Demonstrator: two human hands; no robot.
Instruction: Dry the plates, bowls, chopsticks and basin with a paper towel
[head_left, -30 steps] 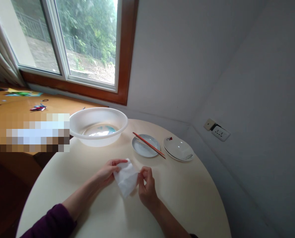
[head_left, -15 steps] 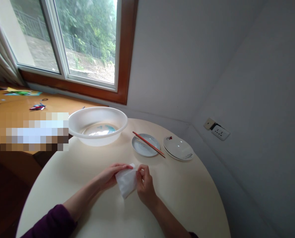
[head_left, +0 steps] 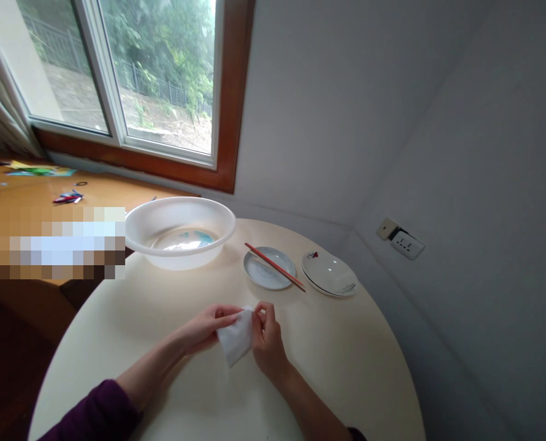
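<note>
1. A round, cream-coloured bench (head_left: pixel 194 407) stands in front of you, below a window (head_left: pixel 162 73) in a wooden frame, with grey-white walls to the right.

2. At the far left of this bench sits a wide, translucent basin (head_left: pixel 181 262). Near the middle of the far side, a pair of red chopsticks (head_left: pixel 277 267) lies slantwise across a small pale plate (head_left: pixel 261 277). Just to the right are white dishes (head_left: pixel 328 274), apparently stacked.

3. The white sheet (head_left: pixel 235 344), which looks like folded tissue or thin cloth, is between your two hands, over the near-middle of the bench. Whether its lower corner touches the surface, you cannot tell.

4. Your left hand (head_left: pixel 206 329) grips its upper left side, thumb on top and the other fingers mostly hidden behind. Your right hand (head_left: pixel 269 346) has its fingers bent in and pinched on the upper right edge.

5. Expect the sheet to be very light, soft and limp, probably easy to crease or tear. Take it by its edges, between thumb and fingertip, with little pull.
</note>
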